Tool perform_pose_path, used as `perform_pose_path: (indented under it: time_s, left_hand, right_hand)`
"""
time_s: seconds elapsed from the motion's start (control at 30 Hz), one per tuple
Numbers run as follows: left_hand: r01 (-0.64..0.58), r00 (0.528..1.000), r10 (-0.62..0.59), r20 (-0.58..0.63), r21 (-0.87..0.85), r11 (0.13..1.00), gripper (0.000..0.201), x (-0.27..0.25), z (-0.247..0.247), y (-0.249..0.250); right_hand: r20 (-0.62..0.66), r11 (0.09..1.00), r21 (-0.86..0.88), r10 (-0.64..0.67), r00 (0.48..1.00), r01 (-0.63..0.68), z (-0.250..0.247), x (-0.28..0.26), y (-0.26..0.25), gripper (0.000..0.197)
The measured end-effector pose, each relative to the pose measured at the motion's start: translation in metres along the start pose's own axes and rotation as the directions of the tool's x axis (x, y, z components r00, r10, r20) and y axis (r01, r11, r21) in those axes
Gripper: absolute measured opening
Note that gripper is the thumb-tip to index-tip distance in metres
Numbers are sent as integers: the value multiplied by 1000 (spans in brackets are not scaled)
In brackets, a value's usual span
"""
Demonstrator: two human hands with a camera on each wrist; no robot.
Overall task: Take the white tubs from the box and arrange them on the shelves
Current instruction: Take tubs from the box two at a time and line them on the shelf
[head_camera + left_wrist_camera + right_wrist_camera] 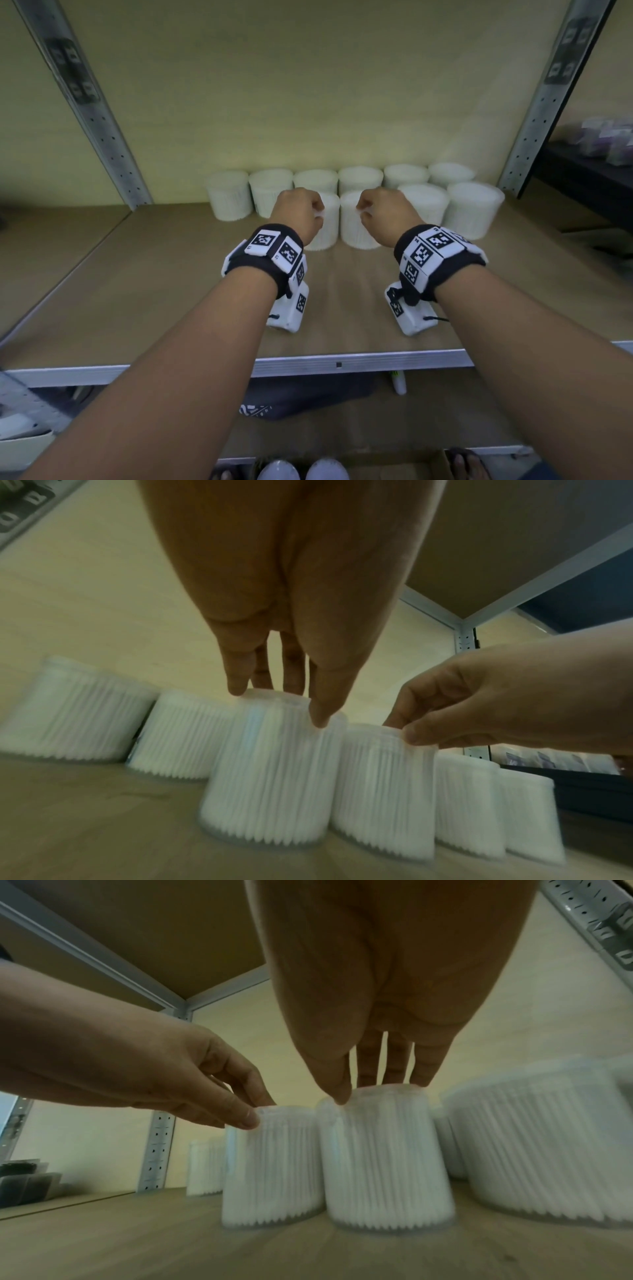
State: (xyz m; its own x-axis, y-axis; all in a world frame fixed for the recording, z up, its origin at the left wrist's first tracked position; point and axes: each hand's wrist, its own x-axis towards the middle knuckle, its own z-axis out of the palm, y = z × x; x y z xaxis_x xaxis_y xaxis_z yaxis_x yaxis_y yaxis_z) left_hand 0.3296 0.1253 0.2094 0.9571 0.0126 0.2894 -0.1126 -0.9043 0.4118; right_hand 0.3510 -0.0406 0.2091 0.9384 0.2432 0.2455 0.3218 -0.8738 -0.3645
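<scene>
Two white tubs stand side by side in the front row on the wooden shelf (171, 291). My left hand (317, 209) reaches from above and pinches the top rim of the left tub (325, 233) between thumb and fingers. The left wrist view shows this hand (279, 704) on its tub (270, 777). My right hand (363, 209) holds the top of the right tub (354, 226) the same way. In the right wrist view that hand (377, 1092) sits on its tub (387, 1164). Both tubs touch the board.
A back row of several white tubs (359, 178) lines the wall, and two more (472, 209) stand front right. Metal uprights (102, 130) (534, 137) flank the shelf. A metal lip (339, 365) edges the front. Below, a cardboard box (394, 466) holds white tubs (301, 469).
</scene>
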Motion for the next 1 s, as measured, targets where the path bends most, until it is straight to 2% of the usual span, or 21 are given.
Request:
perform_pose_path:
  time_s: [0.47, 0.6, 0.77, 0.9, 1.0]
  left_hand:
    - [-15, 1000, 15, 12, -16, 1000, 26, 21, 7, -8]
    - [-30, 999, 30, 39, 10, 999, 30, 17, 1, -7]
    - [-41, 988, 41, 149, -2, 999, 49, -1, -14, -10]
    - [-49, 994, 56, 93, -69, 996, 51, -31, -18, -7]
    - [-71, 995, 76, 71, -71, 995, 48, -63, -22, -1]
  right_hand:
    - [-1, 1000, 0, -4, 1000, 4, 4, 18, 5, 29]
    - [53, 999, -37, 2, 999, 0, 0, 14, 1, 36]
    - [109, 993, -113, -13, 994, 26, 3, -11, -7, 53]
    - [76, 997, -63, -34, 997, 39, -3, -41, -18, 53]
    - [122, 997, -57, -51, 991, 58, -9, -70, -28, 47]
